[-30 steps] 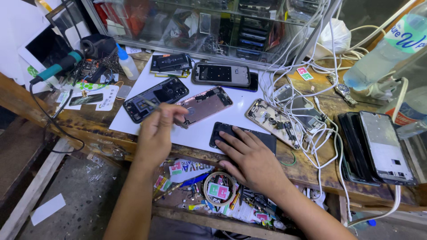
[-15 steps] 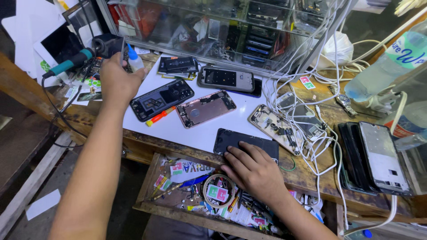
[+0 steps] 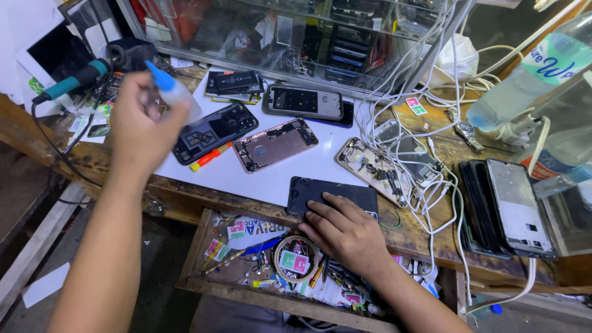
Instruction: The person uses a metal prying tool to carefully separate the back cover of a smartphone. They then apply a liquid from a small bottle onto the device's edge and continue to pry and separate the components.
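My left hand (image 3: pixel 140 128) is raised over the left side of the bench, closed around a small clear squeeze bottle with a blue cap (image 3: pixel 168 87). My right hand (image 3: pixel 346 233) lies flat, fingers apart, pressing on a black phone screen panel (image 3: pixel 314 192) at the front edge of the white mat (image 3: pixel 320 166). On the mat lie an opened rose-coloured phone back (image 3: pixel 275 144), a black phone frame (image 3: pixel 214 131) and an orange-and-yellow marker (image 3: pixel 209 157).
An open drawer (image 3: pixel 203 287) of tape rolls and small tools sits below the bench front. A soldering iron with a teal handle (image 3: pixel 74 80), a tangle of white cables (image 3: pixel 419 154), stacked phones (image 3: pixel 505 206), a plastic water bottle (image 3: pixel 524 80) and a glass cabinet (image 3: pixel 296 31) surround the mat.
My left hand left the rose-coloured phone, reached to the back left, took the blue-capped bottle and has brought it back toward the mat. My right hand stayed on the black panel.
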